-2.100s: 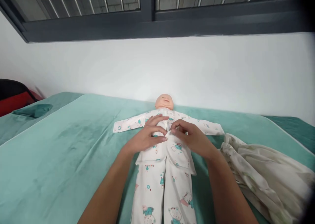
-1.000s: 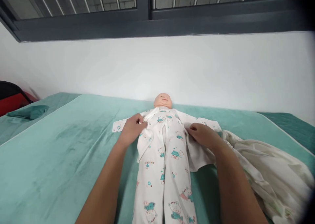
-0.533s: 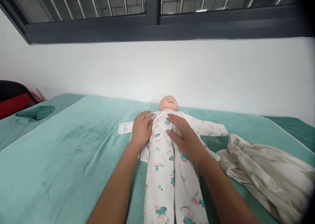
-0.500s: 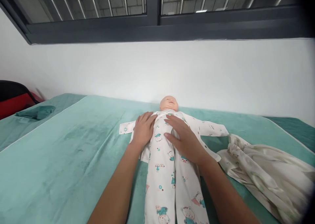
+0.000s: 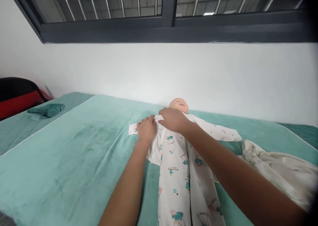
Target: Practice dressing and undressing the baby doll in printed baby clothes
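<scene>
Both left hand point(image 5: 146, 128) and right hand point(image 5: 173, 118) curl over the shirt point(image 5: 155, 150) on the doll point(image 5: 179, 105); whether they pinch it, I can't tell. I see bed point(image 5: 74, 153) spreading wide left of the doll, wall point(image 5: 184, 73) close beyond its head.

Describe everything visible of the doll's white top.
The white top, thin, soft-looking fabric with small prints, is on the doll, face up on the green bedspread. Its long sleeves stretch out to both sides. One front panel lies spread beside the printed trousers. The left hand is on the cloth near that panel; the right hand covers part of the upper front, its grip unclear.
</scene>
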A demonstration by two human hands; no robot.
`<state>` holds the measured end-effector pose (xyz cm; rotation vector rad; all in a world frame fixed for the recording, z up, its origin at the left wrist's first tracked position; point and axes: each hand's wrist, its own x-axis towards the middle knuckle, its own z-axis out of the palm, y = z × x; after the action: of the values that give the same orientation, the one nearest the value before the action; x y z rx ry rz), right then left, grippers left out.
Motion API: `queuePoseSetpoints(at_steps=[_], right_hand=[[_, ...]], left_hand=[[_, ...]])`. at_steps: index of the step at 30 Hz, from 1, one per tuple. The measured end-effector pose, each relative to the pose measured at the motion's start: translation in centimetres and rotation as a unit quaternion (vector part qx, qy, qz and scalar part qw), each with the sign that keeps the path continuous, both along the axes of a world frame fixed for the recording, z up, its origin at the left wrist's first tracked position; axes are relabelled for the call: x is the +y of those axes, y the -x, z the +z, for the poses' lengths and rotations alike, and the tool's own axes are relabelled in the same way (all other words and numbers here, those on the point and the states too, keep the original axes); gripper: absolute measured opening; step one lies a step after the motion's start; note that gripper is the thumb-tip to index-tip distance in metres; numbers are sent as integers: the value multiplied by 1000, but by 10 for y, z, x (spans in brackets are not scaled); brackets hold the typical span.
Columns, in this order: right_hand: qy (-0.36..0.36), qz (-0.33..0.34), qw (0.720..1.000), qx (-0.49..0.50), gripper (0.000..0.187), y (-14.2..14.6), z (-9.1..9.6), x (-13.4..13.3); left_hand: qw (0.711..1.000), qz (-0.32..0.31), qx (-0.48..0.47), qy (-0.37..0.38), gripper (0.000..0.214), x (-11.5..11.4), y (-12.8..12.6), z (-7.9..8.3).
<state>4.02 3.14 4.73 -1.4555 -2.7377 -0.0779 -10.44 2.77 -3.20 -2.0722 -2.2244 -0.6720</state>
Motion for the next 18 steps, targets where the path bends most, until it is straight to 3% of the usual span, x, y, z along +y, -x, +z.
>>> queuePoseSetpoints(at_steps=[5, 8, 10, 18], right_hand=[[36, 8, 997, -73, 25, 39, -26, 28], [50, 3, 994, -101, 43, 36, -31, 32], [53, 7, 992, -112, 51, 29, -26, 33], [55, 3, 993, -107, 43, -9, 6, 31]], left_hand=[[1000, -14, -3, 6, 34, 1, 3, -5], [1000, -6, -1, 7, 35, 2, 2, -5], [1000, 3, -12, 7, 36, 1, 2, -4], [992, 4, -113, -50, 42, -9, 6, -4]])
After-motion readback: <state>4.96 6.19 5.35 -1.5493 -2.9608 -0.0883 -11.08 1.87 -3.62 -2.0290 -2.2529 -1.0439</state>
